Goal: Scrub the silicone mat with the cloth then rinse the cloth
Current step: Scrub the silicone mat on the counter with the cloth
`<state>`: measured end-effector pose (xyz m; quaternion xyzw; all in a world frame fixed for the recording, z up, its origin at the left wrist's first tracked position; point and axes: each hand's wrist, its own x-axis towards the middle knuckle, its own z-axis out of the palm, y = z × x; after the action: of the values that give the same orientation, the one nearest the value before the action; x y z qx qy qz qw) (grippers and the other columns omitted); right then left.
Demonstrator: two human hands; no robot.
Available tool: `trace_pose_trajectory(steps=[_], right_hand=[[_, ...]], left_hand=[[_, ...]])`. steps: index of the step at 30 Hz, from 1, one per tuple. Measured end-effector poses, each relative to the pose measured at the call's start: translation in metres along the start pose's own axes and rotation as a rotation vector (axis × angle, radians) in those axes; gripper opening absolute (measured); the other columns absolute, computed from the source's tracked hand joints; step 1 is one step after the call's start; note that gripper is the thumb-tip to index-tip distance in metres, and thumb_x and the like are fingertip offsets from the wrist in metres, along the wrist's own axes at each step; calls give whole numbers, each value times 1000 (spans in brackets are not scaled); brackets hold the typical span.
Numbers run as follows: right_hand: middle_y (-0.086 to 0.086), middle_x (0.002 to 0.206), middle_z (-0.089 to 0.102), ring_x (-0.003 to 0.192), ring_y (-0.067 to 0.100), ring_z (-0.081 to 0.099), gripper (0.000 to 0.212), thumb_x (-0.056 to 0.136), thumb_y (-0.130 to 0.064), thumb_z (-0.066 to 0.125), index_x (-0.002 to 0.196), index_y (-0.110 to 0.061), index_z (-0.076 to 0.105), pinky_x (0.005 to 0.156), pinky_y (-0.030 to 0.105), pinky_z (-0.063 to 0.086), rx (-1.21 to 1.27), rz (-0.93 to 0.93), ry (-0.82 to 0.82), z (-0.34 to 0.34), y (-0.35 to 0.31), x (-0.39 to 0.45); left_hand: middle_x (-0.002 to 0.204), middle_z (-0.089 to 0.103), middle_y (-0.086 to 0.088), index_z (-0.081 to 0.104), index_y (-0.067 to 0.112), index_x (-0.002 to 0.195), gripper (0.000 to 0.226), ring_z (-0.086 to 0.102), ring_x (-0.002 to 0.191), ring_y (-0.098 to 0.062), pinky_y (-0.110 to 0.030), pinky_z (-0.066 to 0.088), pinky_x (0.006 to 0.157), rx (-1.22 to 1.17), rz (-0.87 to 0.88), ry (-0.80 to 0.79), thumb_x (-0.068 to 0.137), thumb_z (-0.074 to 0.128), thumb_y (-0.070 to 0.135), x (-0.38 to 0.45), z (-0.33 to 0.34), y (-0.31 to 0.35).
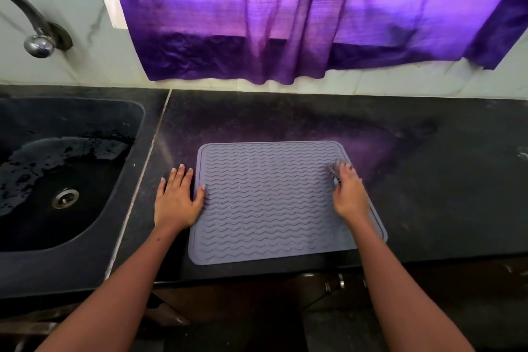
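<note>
A grey ribbed mat lies flat on the dark surface, near its front edge and just right of the sink. The left hand rests flat with fingers spread on the surface, its thumb touching the mat's left edge. The right hand sits on the mat near its right edge, fingers curled round a small bunched cloth that presses against the ribs. The sink basin is wet, with a drain at its bottom and a tap on the wall above. A purple curtain hangs behind the surface.
</note>
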<state>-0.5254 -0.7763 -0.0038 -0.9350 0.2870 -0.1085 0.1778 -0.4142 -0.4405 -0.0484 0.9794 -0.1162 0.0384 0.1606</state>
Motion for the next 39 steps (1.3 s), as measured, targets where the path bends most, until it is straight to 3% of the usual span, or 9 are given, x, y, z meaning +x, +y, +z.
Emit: trace_pose_trajectory(steps=[3, 8, 11, 14, 16, 20, 26, 33, 39], right_hand=[[5, 159, 9, 147, 18, 8, 61, 96, -14, 36, 150, -10, 9, 120, 33, 4, -152, -33, -76, 19, 14, -7], [2, 159, 9, 147, 17, 7, 63, 96, -17, 42, 150, -12, 10, 120, 34, 8, -80, -43, -161, 15, 20, 4], [5, 155, 23, 144, 20, 21, 55, 96, -13, 43, 148, -12, 25, 117, 33, 18, 77, -39, -172, 8, 20, 14], [3, 130, 54, 121, 20, 50, 44, 94, -17, 49, 138, -17, 46, 101, 30, 37, 423, 197, -159, -11, 17, 26], [9, 132, 57, 123, 28, 51, 42, 93, -17, 49, 135, -20, 50, 102, 33, 38, 512, 299, -38, -24, 16, 25], [12, 149, 37, 137, 33, 34, 49, 95, -7, 42, 143, -13, 37, 114, 41, 24, 236, 184, 130, -34, 14, -23], [7, 158, 9, 147, 19, 8, 63, 96, -23, 39, 150, -9, 9, 119, 34, 6, -137, 48, -70, 0, 40, -55], [2, 156, 22, 144, 18, 19, 53, 97, -18, 43, 147, -16, 28, 114, 34, 22, 107, 87, -123, -10, 47, -39], [6, 138, 52, 127, 27, 48, 41, 94, -19, 49, 136, -20, 50, 105, 34, 36, 640, 490, 83, -27, 28, -30]], left_hand=[[156, 21, -6, 29, 14, 146, 86, 12, 145, -19, -39, 5, 118, 6, 4, 7, 79, 7, 64, 1, 1, 0], [156, 21, -6, 30, 14, 146, 84, 13, 145, -19, -39, 5, 118, 11, 9, 12, 80, 8, 63, 1, 1, 1], [156, 21, -6, 30, 14, 146, 83, 13, 145, -19, -39, 5, 117, 15, 3, 7, 81, 10, 62, 1, -1, 1], [157, 18, -6, 27, 14, 147, 78, 11, 145, -20, -39, 4, 118, 18, 4, -22, 84, 14, 58, 1, -3, 1], [157, 17, -7, 26, 13, 147, 77, 9, 146, -20, -39, 4, 118, 8, 8, -37, 85, 14, 57, -1, -4, 3], [156, 19, -9, 29, 12, 146, 74, 11, 145, -21, -40, 5, 118, -13, 19, -28, 86, 14, 53, -3, -5, 1], [154, 25, -11, 34, 11, 143, 69, 15, 144, -24, -41, 7, 117, -36, 29, 4, 87, 18, 47, -3, -3, 1], [148, 36, -16, 47, 14, 136, 61, 25, 141, -30, -46, 15, 116, -76, 42, 47, 87, 27, 42, -4, -5, 4], [157, 15, -10, 25, 20, 148, 72, 9, 146, -24, -42, 3, 118, -8, 89, -107, 84, 14, 52, -7, -8, -2]])
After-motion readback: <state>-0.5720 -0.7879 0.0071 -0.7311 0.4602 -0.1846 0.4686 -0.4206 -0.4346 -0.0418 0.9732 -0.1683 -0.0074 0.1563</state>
